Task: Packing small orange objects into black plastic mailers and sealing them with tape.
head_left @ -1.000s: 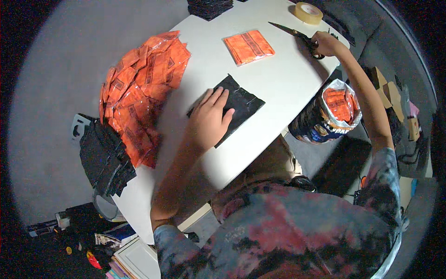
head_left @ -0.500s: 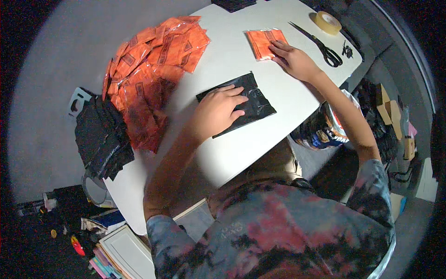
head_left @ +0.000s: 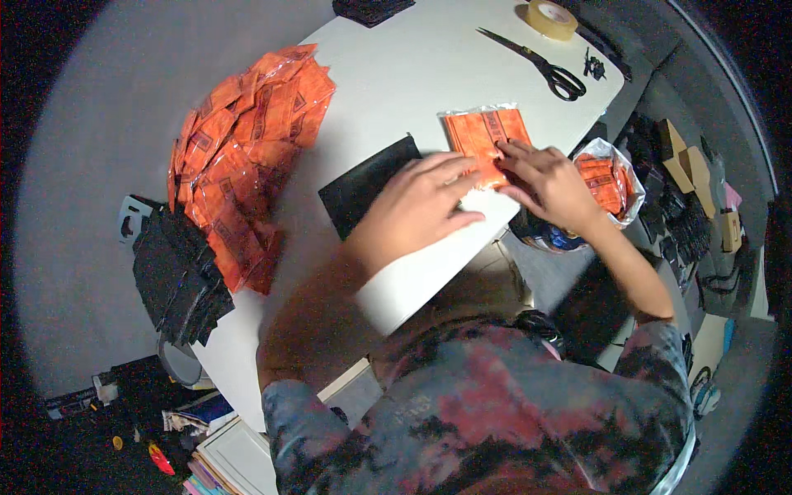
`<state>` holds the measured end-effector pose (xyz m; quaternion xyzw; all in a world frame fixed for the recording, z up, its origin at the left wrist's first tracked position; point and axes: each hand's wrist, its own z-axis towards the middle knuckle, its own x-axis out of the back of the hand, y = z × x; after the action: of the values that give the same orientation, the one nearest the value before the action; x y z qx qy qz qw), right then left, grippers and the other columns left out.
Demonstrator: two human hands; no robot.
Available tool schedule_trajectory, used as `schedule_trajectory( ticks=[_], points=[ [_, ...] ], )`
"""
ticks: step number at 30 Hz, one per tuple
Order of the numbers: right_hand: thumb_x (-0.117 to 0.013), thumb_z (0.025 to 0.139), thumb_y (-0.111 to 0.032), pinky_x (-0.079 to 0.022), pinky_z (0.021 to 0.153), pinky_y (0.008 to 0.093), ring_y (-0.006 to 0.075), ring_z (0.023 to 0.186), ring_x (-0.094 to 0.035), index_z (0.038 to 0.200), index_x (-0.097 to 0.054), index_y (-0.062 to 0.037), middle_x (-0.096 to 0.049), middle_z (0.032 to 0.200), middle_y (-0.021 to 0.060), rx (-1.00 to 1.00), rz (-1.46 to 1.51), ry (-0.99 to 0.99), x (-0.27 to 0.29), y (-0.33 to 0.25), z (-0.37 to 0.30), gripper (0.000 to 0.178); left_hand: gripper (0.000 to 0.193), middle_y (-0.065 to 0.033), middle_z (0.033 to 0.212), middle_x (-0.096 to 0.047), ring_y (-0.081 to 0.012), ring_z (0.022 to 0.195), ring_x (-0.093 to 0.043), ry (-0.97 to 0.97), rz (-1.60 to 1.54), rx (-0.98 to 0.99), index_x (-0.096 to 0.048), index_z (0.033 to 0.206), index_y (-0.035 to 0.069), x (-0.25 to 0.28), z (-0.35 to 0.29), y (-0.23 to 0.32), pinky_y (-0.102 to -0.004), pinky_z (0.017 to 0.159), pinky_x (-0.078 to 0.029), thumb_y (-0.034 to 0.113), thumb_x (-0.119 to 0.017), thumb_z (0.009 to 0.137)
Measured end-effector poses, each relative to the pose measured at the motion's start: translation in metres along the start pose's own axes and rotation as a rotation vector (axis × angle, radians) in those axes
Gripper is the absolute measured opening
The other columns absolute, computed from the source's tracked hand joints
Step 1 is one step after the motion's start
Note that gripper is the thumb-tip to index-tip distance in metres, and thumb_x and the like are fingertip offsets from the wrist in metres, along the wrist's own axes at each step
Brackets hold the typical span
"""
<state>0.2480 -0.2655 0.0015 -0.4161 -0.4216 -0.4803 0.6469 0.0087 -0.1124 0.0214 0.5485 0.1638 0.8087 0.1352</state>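
One clear-sleeved orange packet (head_left: 480, 139) on table (head_left: 404, 74), right of one black bag (head_left: 363, 183). Left hand (head_left: 415, 205): thumb apart from fingers. Right hand (head_left: 551, 186): fingertips on packet; grip, cannot tell. Beside table: one open sack (head_left: 635, 206), orange packets (head_left: 601, 181) inside. Scissors (head_left: 540, 63), tape roll (head_left: 551, 20): one each.

Left hand (head_left: 412, 206) near right hand (head_left: 561, 186)

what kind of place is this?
Looks like a packing table, perhaps in a small workshop or home: a pile of orange packets, scissors and a tape roll on one white table.
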Motion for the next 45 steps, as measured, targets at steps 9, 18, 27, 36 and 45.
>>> schedule_trajectory(
  ticks=[9,18,27,36,45],
  points=[
    [-0.076,0.087,-0.029,-0.049,0.093,0.0413,0.0304,0.138,-0.058,0.144,-0.054,-0.0051,-0.058,0.151,0.0114,0.038,0.042,0.008,0.004,0.000,-0.065,0.066,0.068,-0.0137,0.126,-0.061,-0.0307,0.121,-0.058,-0.068,0.164,-0.017,-0.057,0.138,0.003,-0.048,0.015,0.032,-0.0436,0.103,-0.049,0.038,-0.078,0.084],
    [-0.082,0.088,-0.019,-0.055,0.074,0.0314,0.0203,0.085,-0.076,0.111,-0.077,-0.0003,-0.080,0.097,0.0124,-0.289,0.473,0.275,0.012,0.005,-0.061,0.030,0.038,-0.0196,0.095,-0.074,-0.0393,0.086,-0.073,0.074,-0.122,0.138,-0.067,0.126,0.008,-0.038,0.030,0.024,-0.0492,0.080,-0.058,0.030,-0.069,0.095],
    [-0.079,0.095,-0.023,-0.050,0.076,0.0264,0.0103,0.082,-0.064,0.093,-0.078,0.0013,-0.074,0.088,0.0042,-0.701,0.878,0.318,-0.007,0.023,-0.031,0.024,0.041,-0.0181,0.094,-0.074,-0.0335,0.092,-0.071,0.124,-0.006,0.228,-0.079,0.111,0.005,-0.032,0.072,-0.018,-0.0432,0.091,-0.054,0.042,-0.067,0.099],
    [-0.080,0.093,-0.019,-0.052,0.085,0.0298,0.0164,0.095,-0.067,0.091,-0.081,0.0002,-0.073,0.102,0.0092,-0.657,0.799,0.399,-0.013,0.025,-0.033,0.020,0.060,-0.0224,0.102,-0.070,-0.0369,0.101,-0.067,-0.053,0.029,0.276,-0.071,0.105,-0.002,-0.037,0.074,-0.025,-0.0463,0.098,-0.051,0.057,-0.071,0.093],
    [-0.080,0.092,-0.020,-0.048,0.103,0.0349,0.0213,0.122,-0.062,0.100,-0.081,-0.0016,-0.068,0.131,0.0132,-0.587,0.733,0.426,-0.007,0.025,-0.034,0.020,0.051,-0.0057,0.097,-0.068,-0.0112,0.087,-0.067,0.228,-0.838,0.367,-0.062,0.123,0.005,-0.037,0.078,-0.022,-0.0240,0.070,-0.055,0.014,-0.090,0.082]
  ],
)
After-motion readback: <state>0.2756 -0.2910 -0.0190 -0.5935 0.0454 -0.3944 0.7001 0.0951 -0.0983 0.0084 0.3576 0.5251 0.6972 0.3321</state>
